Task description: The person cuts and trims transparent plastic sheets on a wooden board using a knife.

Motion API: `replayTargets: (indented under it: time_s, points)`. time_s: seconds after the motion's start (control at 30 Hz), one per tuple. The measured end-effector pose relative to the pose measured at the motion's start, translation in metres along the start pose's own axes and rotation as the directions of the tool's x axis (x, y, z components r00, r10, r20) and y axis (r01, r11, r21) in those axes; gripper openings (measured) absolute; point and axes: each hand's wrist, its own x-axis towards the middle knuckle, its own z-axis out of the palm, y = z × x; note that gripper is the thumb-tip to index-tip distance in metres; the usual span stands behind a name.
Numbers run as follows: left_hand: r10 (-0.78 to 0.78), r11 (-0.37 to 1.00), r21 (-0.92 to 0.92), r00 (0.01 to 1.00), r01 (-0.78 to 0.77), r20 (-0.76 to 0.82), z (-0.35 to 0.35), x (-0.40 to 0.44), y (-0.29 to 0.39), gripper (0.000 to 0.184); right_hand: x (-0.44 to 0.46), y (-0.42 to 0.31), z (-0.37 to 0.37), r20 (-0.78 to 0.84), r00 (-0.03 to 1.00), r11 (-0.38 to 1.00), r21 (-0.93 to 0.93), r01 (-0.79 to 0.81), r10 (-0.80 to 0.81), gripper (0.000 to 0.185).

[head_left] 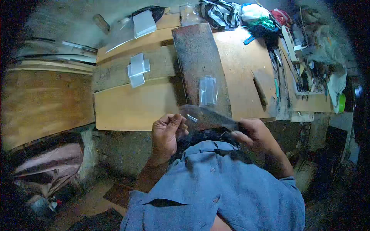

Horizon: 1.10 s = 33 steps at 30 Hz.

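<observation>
My left hand (167,133) is closed in a pinch at the left end of a thin, clear plastic sheet (206,117), in front of my body at the table's near edge. At the sheet's right end, my right hand (252,131) has its thumb and fingers closed on it. The sheet spans the gap between both hands, and its outline is faint apart from a bright glint. Just beyond it, another clear plastic piece (208,91) lies on a dark board (198,54). Several clear plastic pieces (137,70) overlap on the table to the left.
A tool with a dark handle (260,92) lies on the wooden tabletop (244,57) at right. Farther right stands a white tray (308,92) with assorted tools. Bags and cloths (258,17) pile up at the back. White sheets (144,24) lie at the far left.
</observation>
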Motion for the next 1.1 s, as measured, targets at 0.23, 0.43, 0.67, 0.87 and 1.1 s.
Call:
replayTargets:
  time_s: [0.23, 0.43, 0.67, 0.87, 1.1]
  points:
    - [0.068, 0.998, -0.005, 0.998, -0.068, 0.009, -0.005, 0.0, 0.004, 0.023, -0.007, -0.006, 0.002, 0.074, 0.997, 0.956, -0.289, 0.046, -0.026, 0.025]
    - [0.037, 0.999, -0.013, 0.998, -0.036, 0.057, -0.006, -0.005, -0.004, 0.018, -0.002, -0.005, 0.002, 0.097, 0.994, 0.914, -0.397, 0.079, -0.044, 0.027]
    - [-0.126, 0.97, 0.235, 0.961, 0.068, 0.245, 0.011, -0.02, 0.006, 0.012, 0.013, 0.005, 0.009, 0.166, 0.986, 0.891, -0.446, 0.083, -0.008, 0.033]
    - [-0.266, 0.932, 0.326, 0.911, 0.159, 0.316, 0.013, -0.023, 0.003, 0.011, 0.025, 0.0, 0.013, 0.226, 0.974, 0.884, -0.456, 0.102, 0.004, 0.037]
    - [-0.358, 0.82, 0.56, 0.867, 0.114, 0.348, 0.013, -0.029, 0.012, 0.011, 0.034, 0.0, 0.008, 0.273, 0.961, 0.877, -0.448, 0.174, -0.051, 0.038]
